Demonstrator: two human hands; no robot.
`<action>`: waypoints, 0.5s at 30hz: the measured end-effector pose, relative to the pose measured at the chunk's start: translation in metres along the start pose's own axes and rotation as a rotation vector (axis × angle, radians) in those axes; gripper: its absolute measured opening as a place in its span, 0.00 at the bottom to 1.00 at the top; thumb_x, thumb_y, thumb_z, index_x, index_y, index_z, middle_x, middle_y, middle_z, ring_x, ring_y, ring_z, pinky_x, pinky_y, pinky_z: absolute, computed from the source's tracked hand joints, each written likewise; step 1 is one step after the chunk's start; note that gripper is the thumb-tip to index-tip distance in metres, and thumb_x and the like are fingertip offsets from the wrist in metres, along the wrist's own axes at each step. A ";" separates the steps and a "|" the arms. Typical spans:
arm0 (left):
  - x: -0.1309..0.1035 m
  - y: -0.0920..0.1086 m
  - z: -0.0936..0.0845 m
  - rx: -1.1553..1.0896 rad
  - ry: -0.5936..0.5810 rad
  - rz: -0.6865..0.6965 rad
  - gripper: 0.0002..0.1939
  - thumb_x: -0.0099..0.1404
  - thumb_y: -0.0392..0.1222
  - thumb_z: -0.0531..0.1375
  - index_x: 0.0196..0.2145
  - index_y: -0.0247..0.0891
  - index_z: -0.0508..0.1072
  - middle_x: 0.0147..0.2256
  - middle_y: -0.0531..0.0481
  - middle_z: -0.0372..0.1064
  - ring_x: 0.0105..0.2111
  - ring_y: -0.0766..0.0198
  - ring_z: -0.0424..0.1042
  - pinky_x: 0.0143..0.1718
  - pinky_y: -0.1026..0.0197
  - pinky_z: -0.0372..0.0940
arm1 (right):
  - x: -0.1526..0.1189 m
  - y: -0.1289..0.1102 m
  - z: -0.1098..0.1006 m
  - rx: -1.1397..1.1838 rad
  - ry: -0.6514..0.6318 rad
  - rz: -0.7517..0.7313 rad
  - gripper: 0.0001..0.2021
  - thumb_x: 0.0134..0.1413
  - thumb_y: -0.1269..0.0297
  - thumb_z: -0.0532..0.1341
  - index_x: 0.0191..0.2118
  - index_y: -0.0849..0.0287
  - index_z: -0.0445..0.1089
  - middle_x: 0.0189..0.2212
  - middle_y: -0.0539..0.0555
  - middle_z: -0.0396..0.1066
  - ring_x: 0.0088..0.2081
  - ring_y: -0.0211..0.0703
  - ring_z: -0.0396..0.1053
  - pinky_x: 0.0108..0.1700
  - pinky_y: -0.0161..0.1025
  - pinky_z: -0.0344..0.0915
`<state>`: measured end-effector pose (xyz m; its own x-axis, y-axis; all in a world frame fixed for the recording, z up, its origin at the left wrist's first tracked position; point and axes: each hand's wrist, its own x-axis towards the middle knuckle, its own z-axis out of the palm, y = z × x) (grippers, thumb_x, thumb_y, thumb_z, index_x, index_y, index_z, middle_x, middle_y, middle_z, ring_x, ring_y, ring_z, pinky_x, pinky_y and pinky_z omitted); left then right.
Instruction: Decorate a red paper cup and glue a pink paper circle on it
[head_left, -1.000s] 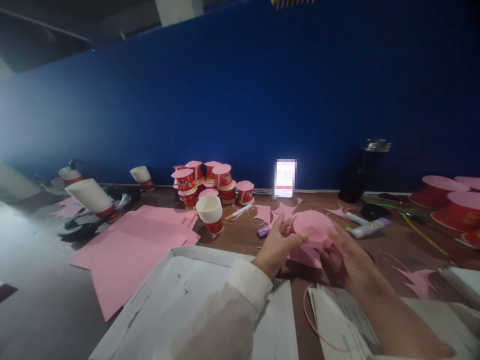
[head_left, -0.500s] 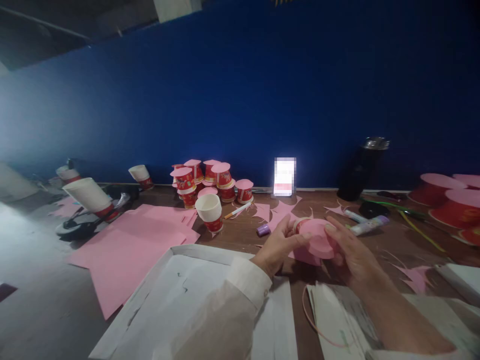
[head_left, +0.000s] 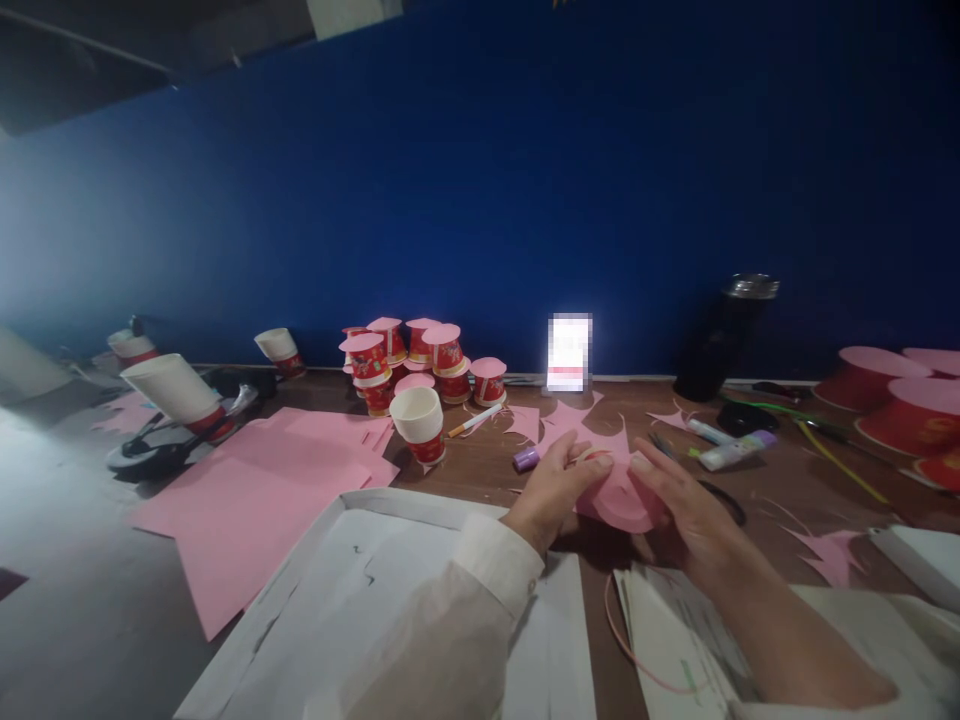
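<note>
Between my two hands is a red paper cup with a pink paper disc (head_left: 624, 508) on its end, tilted toward me. Most of the cup is hidden behind the disc and my fingers; only a bit of red shows near the left thumb. My left hand (head_left: 555, 490) grips it from the left, its thumb along the upper edge. From the right, my right hand (head_left: 694, 510) holds the disc's edge with thumb and fingers. Pink paper scraps (head_left: 564, 424) lie just behind, and scissors (head_left: 726, 500) lie partly hidden by the right hand.
Stacked red cups with pink discs (head_left: 367, 360) stand at the back. Nearer are a white-and-red paper cup (head_left: 418, 420), pink sheets (head_left: 277, 460) and a white box lid (head_left: 405, 540). A purple cap (head_left: 526, 459), glue stick (head_left: 739, 450) and black flask (head_left: 709, 345) are around the hands.
The cup and disc have tilted and sunk slightly, so the disc faces me lower down. My right hand has shifted a little, uncovering the scissors. Both hands keep their hold.
</note>
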<state>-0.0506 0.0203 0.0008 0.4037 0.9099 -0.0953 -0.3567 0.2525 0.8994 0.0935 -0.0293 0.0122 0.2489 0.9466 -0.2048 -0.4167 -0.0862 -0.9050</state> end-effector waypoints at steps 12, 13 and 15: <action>-0.005 0.008 0.001 0.078 -0.033 -0.043 0.55 0.52 0.52 0.74 0.70 0.32 0.54 0.68 0.28 0.56 0.66 0.44 0.61 0.66 0.51 0.57 | 0.006 0.008 -0.013 -0.118 0.015 0.043 0.35 0.47 0.59 0.74 0.62 0.48 0.68 0.52 0.53 0.78 0.49 0.54 0.79 0.39 0.43 0.79; -0.005 0.008 0.001 0.077 -0.033 -0.042 0.55 0.52 0.52 0.74 0.69 0.31 0.55 0.67 0.28 0.56 0.66 0.44 0.61 0.66 0.51 0.57 | 0.007 0.008 -0.014 -0.123 0.017 0.039 0.35 0.47 0.59 0.74 0.62 0.47 0.69 0.52 0.53 0.79 0.48 0.54 0.79 0.38 0.43 0.78; -0.005 0.008 0.002 0.068 -0.025 -0.045 0.54 0.51 0.50 0.75 0.69 0.30 0.56 0.67 0.27 0.58 0.65 0.44 0.62 0.65 0.51 0.58 | 0.007 0.008 -0.014 -0.132 0.025 0.031 0.34 0.47 0.59 0.73 0.62 0.48 0.69 0.52 0.53 0.79 0.47 0.54 0.79 0.35 0.41 0.78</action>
<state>-0.0542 0.0172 0.0092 0.4392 0.8895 -0.1261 -0.2798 0.2688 0.9217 0.1039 -0.0277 -0.0020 0.2598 0.9351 -0.2410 -0.3059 -0.1570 -0.9390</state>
